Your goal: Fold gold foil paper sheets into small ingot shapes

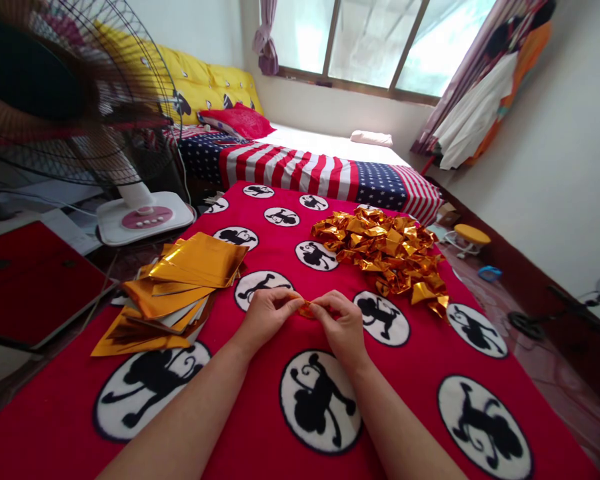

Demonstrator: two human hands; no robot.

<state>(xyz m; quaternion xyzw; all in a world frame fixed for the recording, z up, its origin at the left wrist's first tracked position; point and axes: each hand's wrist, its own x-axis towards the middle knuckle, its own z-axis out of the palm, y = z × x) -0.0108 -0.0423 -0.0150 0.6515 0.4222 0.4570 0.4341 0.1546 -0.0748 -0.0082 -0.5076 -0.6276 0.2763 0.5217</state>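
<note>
Head view, left hand (270, 315): your thumb and fingertips are closed on the left end of the foil piece (306, 309), a small orange-gold bit partly hidden by your fingers.
Head view, right hand (342, 321): your thumb and fingers pinch the right end of that same foil piece, so it spans the short gap between your two hands.
Foil piece: it sits between your fingertips, near the middle of the red cloth (245, 413); you cannot tell whether it touches the cloth.
Gold sheets (195, 261): they lie to the left of your left hand in an uneven, overlapping stack, some showing pale undersides.
Crumpled foil pile (393, 243): it is heaped on the cloth beyond your right hand and to its right, shiny and loose, with a few pieces at its near edge.
Red cloth: it spreads under everything in front of you, printed with black monkeys in white circles.
Fan (143, 215): it stands at your far left, its blades blurred, on a white base with a pink panel.
Bed (325, 143): it lies past the far edge of the cloth, below the window (375, 43), with a red pillow (240, 122) on it.
</note>
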